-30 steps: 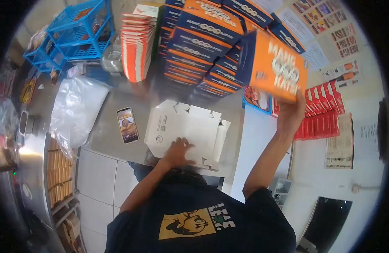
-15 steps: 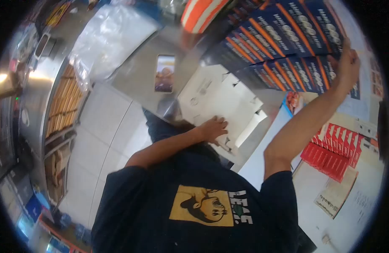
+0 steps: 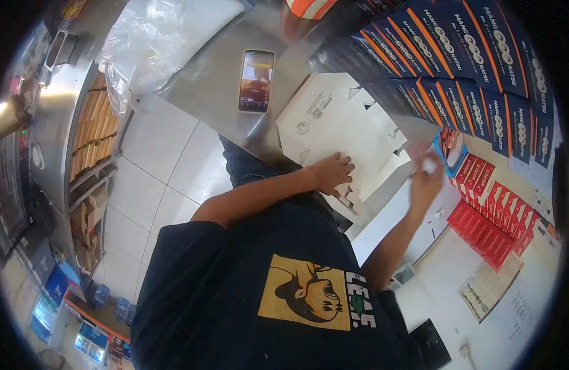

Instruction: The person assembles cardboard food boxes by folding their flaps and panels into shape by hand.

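Observation:
A flat, unfolded cardboard box (image 3: 324,120) lies on the metal counter with its plain side up, small print and a QR code at its upper left and slotted flaps at its right. My left hand (image 3: 333,174) rests on the box's near edge, fingers spread and slightly bent. Just off the box's right side is my right hand (image 3: 426,179). Motion smears its fingers, and I cannot make out whether the pale patch there is something held. Stacked dark blue boxes with orange edges (image 3: 475,49) stand beyond it.
A phone (image 3: 256,80) with a lit screen lies left of the box. Clear plastic bags (image 3: 155,49) cover the counter's far left. At the right are red folded boxes (image 3: 482,228) and a blue packet (image 3: 448,151). An orange-and-white striped thing (image 3: 309,7) is at the top edge.
My right hand has come away from the blue stacks, down and left toward the cardboard box. My left hand stays on the box. The whole view has shifted a little.

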